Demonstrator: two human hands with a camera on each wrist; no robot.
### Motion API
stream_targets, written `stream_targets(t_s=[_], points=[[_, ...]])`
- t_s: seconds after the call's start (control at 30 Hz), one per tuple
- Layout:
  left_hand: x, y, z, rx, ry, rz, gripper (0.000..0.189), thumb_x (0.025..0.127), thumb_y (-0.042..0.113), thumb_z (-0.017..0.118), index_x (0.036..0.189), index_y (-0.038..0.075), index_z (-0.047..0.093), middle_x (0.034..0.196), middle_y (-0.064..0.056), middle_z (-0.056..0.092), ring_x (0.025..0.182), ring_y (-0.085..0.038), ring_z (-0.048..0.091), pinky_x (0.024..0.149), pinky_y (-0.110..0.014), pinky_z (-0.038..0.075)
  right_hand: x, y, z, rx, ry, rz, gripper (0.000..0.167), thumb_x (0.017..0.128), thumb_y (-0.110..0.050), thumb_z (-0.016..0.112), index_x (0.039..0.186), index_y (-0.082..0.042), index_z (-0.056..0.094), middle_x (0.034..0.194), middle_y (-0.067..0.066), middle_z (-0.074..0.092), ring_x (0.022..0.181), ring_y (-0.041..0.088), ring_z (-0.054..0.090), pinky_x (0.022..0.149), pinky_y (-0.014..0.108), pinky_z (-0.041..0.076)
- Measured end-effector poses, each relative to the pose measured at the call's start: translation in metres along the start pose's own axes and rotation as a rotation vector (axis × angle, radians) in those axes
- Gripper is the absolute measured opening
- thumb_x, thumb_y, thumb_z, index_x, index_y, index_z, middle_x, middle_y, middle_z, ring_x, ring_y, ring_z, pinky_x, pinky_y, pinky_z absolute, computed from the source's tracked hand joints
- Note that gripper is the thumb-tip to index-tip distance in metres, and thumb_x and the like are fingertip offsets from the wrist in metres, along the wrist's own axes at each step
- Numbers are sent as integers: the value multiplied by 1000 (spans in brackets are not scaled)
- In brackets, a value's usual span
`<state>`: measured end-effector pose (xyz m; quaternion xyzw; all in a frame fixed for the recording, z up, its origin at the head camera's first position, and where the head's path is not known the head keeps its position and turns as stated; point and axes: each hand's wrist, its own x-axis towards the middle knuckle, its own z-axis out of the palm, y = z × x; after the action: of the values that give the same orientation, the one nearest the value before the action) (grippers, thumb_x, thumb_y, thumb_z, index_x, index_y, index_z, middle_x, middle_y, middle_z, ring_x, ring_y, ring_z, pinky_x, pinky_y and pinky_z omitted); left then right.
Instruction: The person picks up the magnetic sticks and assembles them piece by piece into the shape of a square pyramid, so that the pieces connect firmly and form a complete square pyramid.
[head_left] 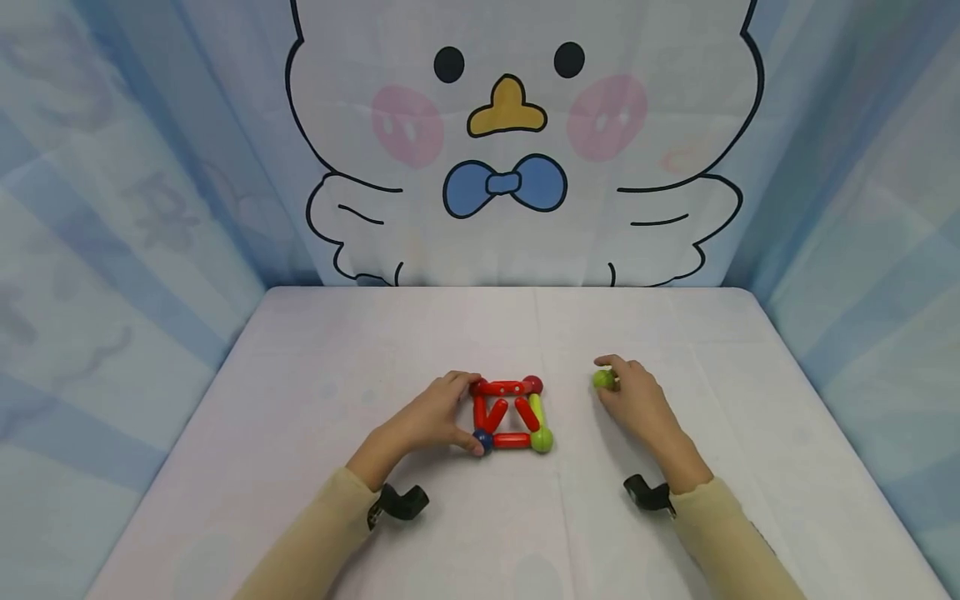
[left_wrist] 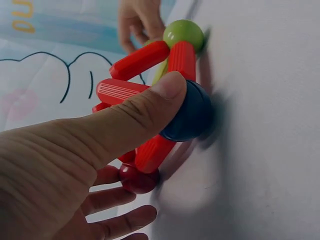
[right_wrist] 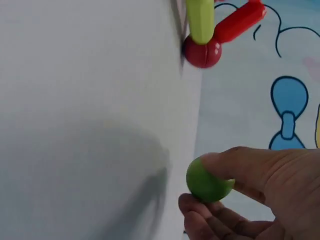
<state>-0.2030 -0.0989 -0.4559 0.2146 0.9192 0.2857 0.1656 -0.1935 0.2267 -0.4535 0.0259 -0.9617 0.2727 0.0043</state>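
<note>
My left hand [head_left: 427,414] holds the near-left side of a square frame of magnetic rods and balls [head_left: 512,440]. Its thumb presses the blue ball [left_wrist: 196,112] at the near-left corner, and the fingertips touch the red ball [left_wrist: 137,179] at the far-left one. Another red ball [head_left: 533,384] and a lime-green ball [head_left: 542,440] form the right-hand corners. Two red rods [head_left: 497,413] slant up from the near corners, their upper ends apart. Right of the frame, my right hand [head_left: 641,404] pinches a loose green ball [right_wrist: 202,185] between thumb and fingers, over the table.
The table [head_left: 337,333] has a pale cloth on it. Behind it hangs a curtain [head_left: 517,242] with a cartoon bird, and patterned curtains close in both sides. Black wrist cameras [head_left: 405,502] sit at both sleeve cuffs.
</note>
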Motion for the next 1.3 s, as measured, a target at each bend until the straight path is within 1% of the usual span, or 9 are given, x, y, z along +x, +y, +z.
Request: stream_targets(t_s=[0.17,0.4,0.53,0.67,0.8,0.93,1.03,1.13,1.3], points=[[0,1,2,-16,6,-11,106,67,38,99,153,11,43,154,-11,47,137,-29,49,114,-49,45,-4,-38,2,116,5,-49,44,94,-13,75,133,-4,57,125,18,68,106,32,66,91,49,57],[-1,1,-1,-35,7,21,106,66,37,99,153,12,44,152,-10,49,133,-29,51,113,-48,46,-15,-84,0,192,25,-190,40,91,-18,80,125,-11,61,123,8,71,105,32,67,91,48,58],[0,0,-1,-42,14,43,106,66,38,99,152,11,44,151,-11,50,134,-30,51,113,-49,45,-16,-98,5,206,1,-247,39,91,-21,81,125,-13,62,120,4,72,96,26,66,81,41,56],[-1,-1,-1,-35,10,53,106,67,39,98,153,11,43,152,-11,49,136,-31,50,115,-50,44,-15,-100,16,157,-81,-246,39,92,-22,80,126,-14,64,109,1,70,87,19,59,71,30,50],[-3,0,-1,-1,13,38,107,68,40,98,154,10,43,154,-13,47,138,-32,49,115,-51,43,-17,-96,23,128,-135,-202,52,88,-23,84,133,-12,61,113,6,66,86,18,57,70,28,50],[-7,6,0,39,64,33,100,73,44,93,154,13,45,153,-14,47,136,-34,48,113,-53,45,-20,-91,26,159,-179,-146,63,88,-21,83,142,-9,54,111,8,68,77,16,57,66,27,51],[-9,14,2,13,135,73,81,86,41,84,153,16,47,141,-14,54,124,-30,55,105,-49,52,-20,-87,28,189,-208,-155,63,90,-14,80,145,-8,50,104,8,70,71,14,58,63,26,51],[-8,22,6,-21,190,127,60,97,33,73,151,19,50,124,-8,64,107,-21,62,92,-38,57,-21,-84,30,218,-213,-179,65,91,-9,78,148,-11,47,105,8,70,69,12,59,62,25,51],[-8,28,12,-57,216,156,48,101,23,69,146,17,52,107,-1,73,87,-12,65,74,-26,56,-23,-81,33,235,-192,-235,66,92,-9,77,150,-15,47,108,9,69,65,11,58,58,23,49]])
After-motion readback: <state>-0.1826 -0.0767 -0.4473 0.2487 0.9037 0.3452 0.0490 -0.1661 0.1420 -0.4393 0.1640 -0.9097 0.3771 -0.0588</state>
